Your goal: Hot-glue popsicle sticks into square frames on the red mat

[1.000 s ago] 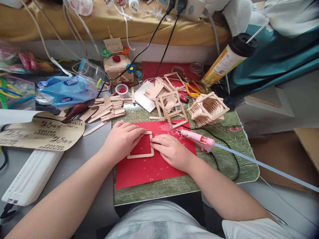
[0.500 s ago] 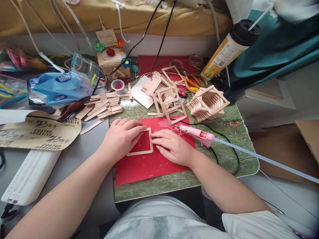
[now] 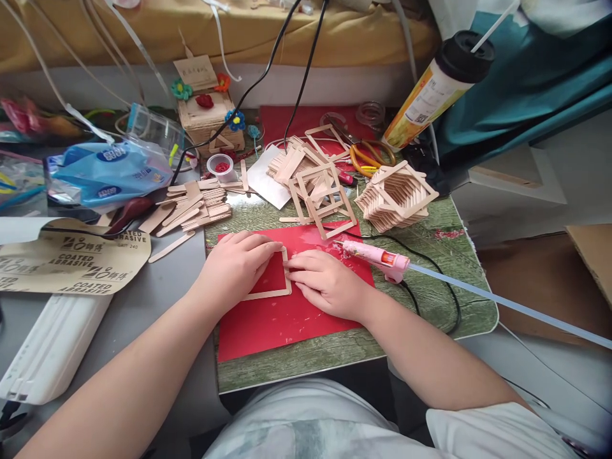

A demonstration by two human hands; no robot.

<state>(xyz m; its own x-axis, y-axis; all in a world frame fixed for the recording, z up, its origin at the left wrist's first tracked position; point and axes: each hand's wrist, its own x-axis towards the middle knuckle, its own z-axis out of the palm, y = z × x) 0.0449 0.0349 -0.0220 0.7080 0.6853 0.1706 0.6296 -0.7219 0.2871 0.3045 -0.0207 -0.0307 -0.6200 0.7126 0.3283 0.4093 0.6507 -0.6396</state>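
mid-frame, barely a shift: left hand (image 3: 239, 264) and right hand (image 3: 327, 284) stay curled at the stick square (image 3: 268, 295), gripping or not i can't tell, apparently steadying it.

Two hands, one left (image 3: 239, 268) and one right (image 3: 329, 284), meet at one square stick frame (image 3: 268, 295). There are one pink glue gun (image 3: 375, 255) with one glue stick (image 3: 502, 301), one drink cup (image 3: 433, 95) with one straw (image 3: 492, 29), one pair of scissors (image 3: 356, 160), one twisted stick tower (image 3: 382, 213), one wipes pack (image 3: 109, 169), one small tub (image 3: 230, 174) and one stick box (image 3: 203, 124). Four flowers sit on the box: one green (image 3: 181, 89), one orange (image 3: 222, 83), one red (image 3: 204, 101), one blue (image 3: 234, 119). Two red sheets (image 3: 296, 325) and one sandpaper sheet (image 3: 71, 258) show. The loose sticks (image 3: 205, 210) overlap too much to count.
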